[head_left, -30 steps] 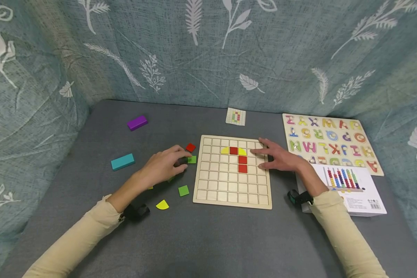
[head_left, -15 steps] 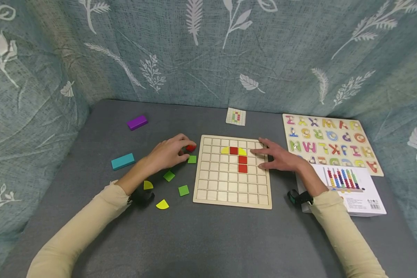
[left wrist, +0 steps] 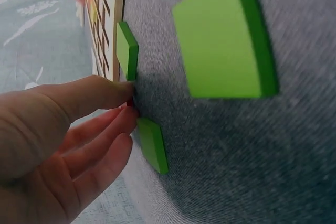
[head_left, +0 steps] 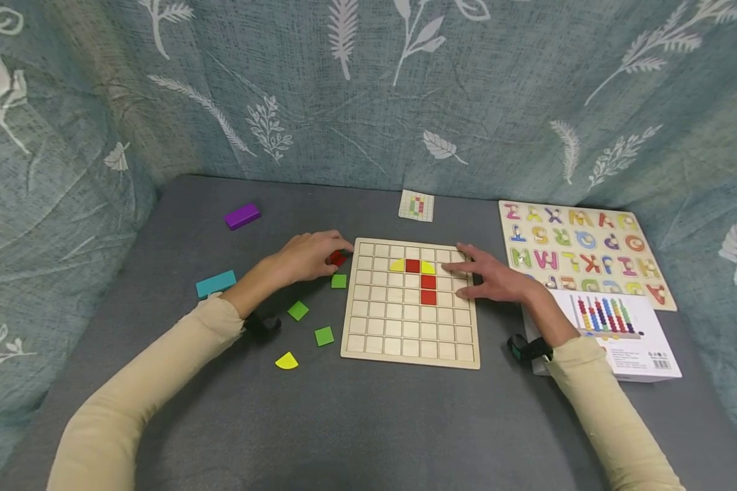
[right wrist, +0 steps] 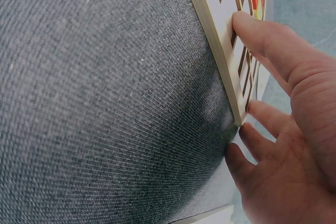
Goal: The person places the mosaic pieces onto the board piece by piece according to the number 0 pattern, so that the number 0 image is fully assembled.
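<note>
My left hand (head_left: 310, 257) is just left of the wooden grid board (head_left: 410, 363), its thumb and fingertips pinching a red square tile (head_left: 338, 258). The left wrist view shows only a sliver of that red tile (left wrist: 130, 101) between thumb and fingers. Green square tiles lie close by, one green tile (head_left: 338, 281) right below the hand. Spread fingers of my right hand (head_left: 494, 276) rest on the board's right side; in the right wrist view the thumb (right wrist: 247, 22) lies on its face. Red squares (head_left: 428, 281) and two yellow quarter-circles (head_left: 396, 265) sit in the grid.
Loose on the grey cloth are more green tiles (head_left: 297, 310) and a yellow quarter-circle (head_left: 286, 361). A teal block (head_left: 216, 284) and purple block (head_left: 242, 216) lie left. Behind the board is a pattern card (head_left: 416, 205). At right, a white box (head_left: 641, 351) overlaps an alphabet board (head_left: 651, 273).
My left hand has moved up and right from the green tile to the red tile, its fingers now closing on it by the board's edge. The right hand stays in place.
</note>
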The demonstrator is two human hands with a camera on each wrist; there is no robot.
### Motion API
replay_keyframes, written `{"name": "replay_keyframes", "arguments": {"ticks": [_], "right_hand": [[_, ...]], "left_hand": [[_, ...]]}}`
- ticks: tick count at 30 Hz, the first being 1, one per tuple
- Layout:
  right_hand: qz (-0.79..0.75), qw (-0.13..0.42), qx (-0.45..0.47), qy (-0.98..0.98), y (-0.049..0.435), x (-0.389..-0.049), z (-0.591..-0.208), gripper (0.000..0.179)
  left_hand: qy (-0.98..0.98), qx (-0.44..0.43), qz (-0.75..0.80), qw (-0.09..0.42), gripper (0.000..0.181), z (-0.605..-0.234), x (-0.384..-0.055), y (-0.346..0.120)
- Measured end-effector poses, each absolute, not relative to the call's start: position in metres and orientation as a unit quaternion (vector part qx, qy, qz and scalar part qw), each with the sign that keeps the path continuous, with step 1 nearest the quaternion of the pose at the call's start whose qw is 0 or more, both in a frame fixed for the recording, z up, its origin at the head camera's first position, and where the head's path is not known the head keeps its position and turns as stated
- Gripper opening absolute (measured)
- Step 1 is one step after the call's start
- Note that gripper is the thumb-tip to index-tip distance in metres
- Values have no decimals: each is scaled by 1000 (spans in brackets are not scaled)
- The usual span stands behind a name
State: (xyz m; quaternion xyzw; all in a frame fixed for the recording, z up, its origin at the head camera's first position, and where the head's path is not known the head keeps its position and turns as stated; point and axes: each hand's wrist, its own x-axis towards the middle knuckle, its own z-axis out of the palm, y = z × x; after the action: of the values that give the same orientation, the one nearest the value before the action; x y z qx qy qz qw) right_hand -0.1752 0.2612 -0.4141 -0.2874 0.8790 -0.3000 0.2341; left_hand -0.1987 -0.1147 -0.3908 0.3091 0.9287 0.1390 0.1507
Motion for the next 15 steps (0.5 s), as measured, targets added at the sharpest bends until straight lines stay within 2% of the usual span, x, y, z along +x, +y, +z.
{"name": "replay_keyframes", "arguments": {"ticks": [15], "right_hand": [[-300,233,-287,880,261,-176,-414,56]], "left_hand": [[930,305,109,175,37,-388,-203,-112]]}}
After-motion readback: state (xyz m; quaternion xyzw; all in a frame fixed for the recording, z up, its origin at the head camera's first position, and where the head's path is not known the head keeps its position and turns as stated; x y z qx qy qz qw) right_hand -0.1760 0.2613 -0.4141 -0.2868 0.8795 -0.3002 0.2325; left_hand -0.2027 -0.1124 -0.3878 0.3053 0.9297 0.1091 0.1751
